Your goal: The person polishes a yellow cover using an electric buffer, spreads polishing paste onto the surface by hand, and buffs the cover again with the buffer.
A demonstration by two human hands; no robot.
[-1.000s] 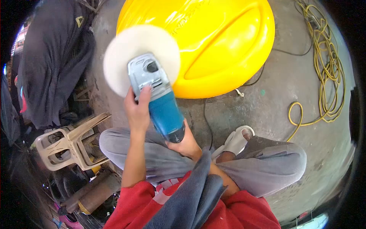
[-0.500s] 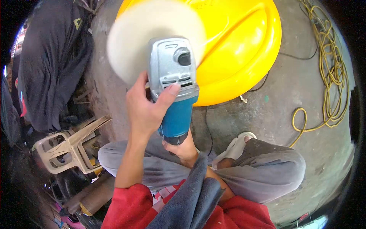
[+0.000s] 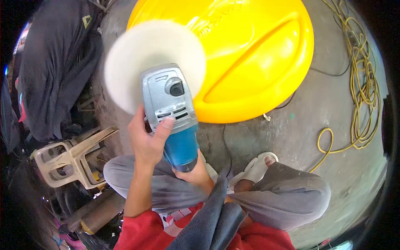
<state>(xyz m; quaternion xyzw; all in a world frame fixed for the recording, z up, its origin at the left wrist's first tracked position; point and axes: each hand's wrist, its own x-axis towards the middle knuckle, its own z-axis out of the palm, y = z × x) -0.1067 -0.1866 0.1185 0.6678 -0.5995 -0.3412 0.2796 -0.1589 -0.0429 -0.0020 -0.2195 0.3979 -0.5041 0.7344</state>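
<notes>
A blue-and-silver electric polisher (image 3: 180, 146) is held in both hands, with its large round white buffing pad (image 3: 125, 68) blurred as if spinning. My left hand (image 3: 146, 143) wraps around the left side near the silver head, thumb on top by the vents. At the rear end, my right hand (image 3: 197, 171) is closed around the body, partly hidden under it. A glossy yellow rounded piece (image 3: 262, 79) with a curved recess and raised lettering lies ahead. The pad overlaps its left edge in view; whether they touch I cannot tell.
A coiled yellow cord (image 3: 357, 91) lies on the concrete floor (image 3: 308, 125) at right. Dark cloth (image 3: 58, 62) drapes at upper left, above a beige plastic chair (image 3: 68, 166). A thin black cable (image 3: 225, 141) runs near my feet. Dark grey cloth (image 3: 208, 216) hangs from my front.
The polisher and both hands have moved left and closer to me. More of the yellow piece's surface and its lettering now shows. Both hands keep their hold.
</notes>
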